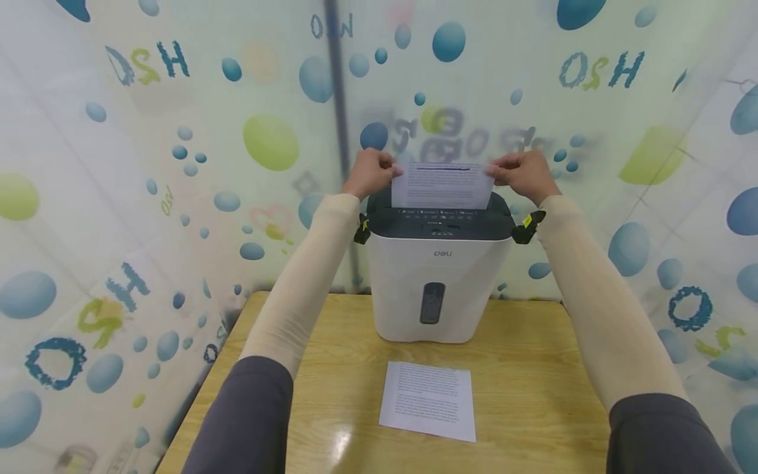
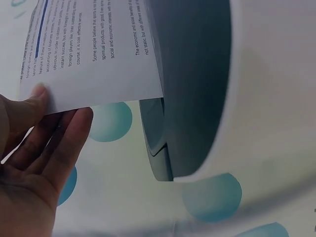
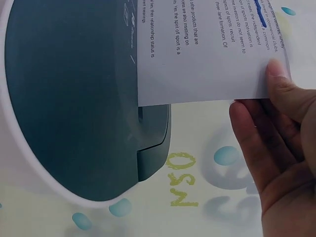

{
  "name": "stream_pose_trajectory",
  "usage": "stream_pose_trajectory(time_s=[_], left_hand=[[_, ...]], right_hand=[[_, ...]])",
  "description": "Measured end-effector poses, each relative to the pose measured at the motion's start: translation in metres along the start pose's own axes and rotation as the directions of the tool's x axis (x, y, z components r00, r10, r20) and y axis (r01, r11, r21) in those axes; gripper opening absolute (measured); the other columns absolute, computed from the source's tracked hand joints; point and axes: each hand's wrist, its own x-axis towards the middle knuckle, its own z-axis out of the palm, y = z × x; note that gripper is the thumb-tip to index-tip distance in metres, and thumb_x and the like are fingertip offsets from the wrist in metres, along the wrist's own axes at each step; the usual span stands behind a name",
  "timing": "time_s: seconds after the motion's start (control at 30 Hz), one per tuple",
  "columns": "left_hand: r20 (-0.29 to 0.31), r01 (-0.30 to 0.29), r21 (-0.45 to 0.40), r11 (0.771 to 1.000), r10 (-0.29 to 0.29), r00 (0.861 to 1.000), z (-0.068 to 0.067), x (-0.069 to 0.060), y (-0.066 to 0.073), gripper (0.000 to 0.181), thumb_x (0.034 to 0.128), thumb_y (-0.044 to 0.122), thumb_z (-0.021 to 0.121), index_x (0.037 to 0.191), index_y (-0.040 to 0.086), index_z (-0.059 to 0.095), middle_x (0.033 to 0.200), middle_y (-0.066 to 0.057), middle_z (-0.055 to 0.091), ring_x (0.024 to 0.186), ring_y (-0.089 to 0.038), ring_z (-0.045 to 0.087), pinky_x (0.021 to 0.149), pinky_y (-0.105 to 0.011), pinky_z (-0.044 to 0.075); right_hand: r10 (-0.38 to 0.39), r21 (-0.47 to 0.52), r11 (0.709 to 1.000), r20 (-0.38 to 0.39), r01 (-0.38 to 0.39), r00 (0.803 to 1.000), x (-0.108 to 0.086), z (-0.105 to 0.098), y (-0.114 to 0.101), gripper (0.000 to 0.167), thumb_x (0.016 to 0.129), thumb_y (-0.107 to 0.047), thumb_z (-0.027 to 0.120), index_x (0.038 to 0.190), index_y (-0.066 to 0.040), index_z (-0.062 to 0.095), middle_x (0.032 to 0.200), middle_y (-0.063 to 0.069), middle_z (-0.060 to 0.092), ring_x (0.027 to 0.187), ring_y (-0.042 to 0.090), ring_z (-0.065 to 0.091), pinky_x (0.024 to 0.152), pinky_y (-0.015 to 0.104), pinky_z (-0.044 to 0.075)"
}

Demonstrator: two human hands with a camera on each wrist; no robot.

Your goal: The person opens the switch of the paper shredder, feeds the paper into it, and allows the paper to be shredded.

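A printed sheet of paper point(image 1: 441, 187) with a dark blue line across its upper text stands upright in the slot of a paper shredder point(image 1: 438, 283). The shredder has a white body, a dark top and the word "deli" on its front. My left hand point(image 1: 372, 173) pinches the sheet's left edge between thumb and fingers, near the top. On the other side my right hand point(image 1: 526, 172) pinches the right edge in the same way. Both wrist views show the thumbs on the printed face. The sheet's lower part is hidden inside the shredder.
Another printed sheet point(image 1: 428, 401) lies on the wooden table point(image 1: 331, 375) in front of the shredder. Behind the table hangs a pale curtain point(image 1: 272, 217) with blue and green dots and letters. It also runs along both sides.
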Motion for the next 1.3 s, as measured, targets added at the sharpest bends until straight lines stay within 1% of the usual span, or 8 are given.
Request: stream_pose_trajectory(time_s=[0.1,0.17,0.4,0.67,0.87,1.0,1.1,1.3], left_hand=[[0.003,-0.014,0.004,1.000,0.014,1.000,0.000,-0.002,0.000,0.022,0.1012,0.018,0.065,0.117,0.006,0.076,0.113,-0.011,0.075,0.093,-0.020,0.071,0.076,-0.030,0.058],[0.008,-0.018,0.009,1.000,0.018,1.000,0.000,-0.003,0.000,0.021,0.1009,0.018,0.066,0.115,0.006,0.077,0.112,-0.011,0.075,0.092,-0.020,0.071,0.075,-0.029,0.057],[0.025,-0.021,0.012,1.000,0.021,0.999,0.001,-0.005,0.001,0.019,0.1004,0.017,0.066,0.111,0.004,0.077,0.110,-0.011,0.076,0.088,-0.018,0.069,0.070,-0.026,0.054],[0.044,0.011,0.023,1.000,-0.012,0.999,0.001,-0.006,0.002,0.026,0.0998,0.017,0.067,0.121,0.003,0.074,0.115,-0.013,0.075,0.093,-0.019,0.071,0.076,-0.030,0.059],[0.060,0.000,0.077,0.997,-0.005,0.998,0.002,-0.009,0.000,0.021,0.0984,0.018,0.069,0.109,0.002,0.078,0.106,-0.012,0.077,0.082,-0.018,0.068,0.069,-0.026,0.051],[0.091,0.006,0.095,0.995,-0.014,0.996,0.002,-0.010,-0.002,0.026,0.0981,0.024,0.070,0.114,0.005,0.077,0.109,-0.012,0.077,0.090,-0.021,0.072,0.081,-0.034,0.057],[0.113,0.008,0.104,0.995,-0.020,0.993,0.000,-0.011,0.000,0.033,0.0982,0.033,0.070,0.120,0.009,0.075,0.117,-0.010,0.073,0.102,-0.023,0.069,0.092,-0.041,0.056],[0.139,0.003,0.119,0.993,-0.019,0.990,-0.003,-0.010,0.005,0.043,0.0987,0.045,0.066,0.126,0.013,0.070,0.129,-0.010,0.068,0.117,-0.026,0.064,0.100,-0.043,0.053]], right_hand=[[0.006,-0.020,1.000,0.016,-0.006,1.000,0.001,0.001,0.000,0.048,0.097,-0.037,0.069,0.132,-0.004,0.069,0.132,0.021,0.069,0.110,0.030,0.073,0.110,0.050,0.049],[0.008,-0.027,1.000,0.026,-0.007,1.000,0.001,0.001,0.000,0.047,0.098,-0.036,0.069,0.132,-0.004,0.068,0.133,0.022,0.068,0.114,0.033,0.072,0.110,0.051,0.049],[-0.005,-0.047,0.999,0.046,0.007,0.999,0.000,-0.001,0.000,0.047,0.097,-0.034,0.071,0.131,-0.003,0.069,0.132,0.024,0.068,0.108,0.027,0.075,0.107,0.051,0.051],[0.015,-0.053,0.999,0.075,-0.011,0.997,0.000,0.000,0.003,0.048,0.097,-0.036,0.071,0.131,-0.002,0.069,0.132,0.023,0.068,0.113,0.031,0.073,0.109,0.052,0.049],[-0.012,-0.103,0.994,0.090,0.021,0.996,-0.003,0.001,0.004,0.039,0.099,-0.030,0.069,0.125,-0.001,0.072,0.126,0.022,0.071,0.114,0.036,0.072,0.106,0.053,0.051],[-0.018,-0.117,0.993,0.129,0.034,0.992,-0.006,0.001,0.004,0.041,0.100,-0.033,0.068,0.127,-0.003,0.071,0.127,0.022,0.071,0.118,0.041,0.068,0.106,0.055,0.050],[-0.011,-0.120,0.992,0.162,0.031,0.987,-0.007,-0.001,0.003,0.047,0.101,-0.039,0.065,0.133,-0.005,0.067,0.134,0.023,0.067,0.123,0.042,0.064,0.109,0.056,0.047],[-0.023,-0.174,0.983,0.205,0.060,0.979,-0.008,-0.002,0.001,0.058,0.102,-0.049,0.059,0.143,-0.007,0.059,0.143,0.025,0.059,0.127,0.043,0.060,0.112,0.058,0.044]])
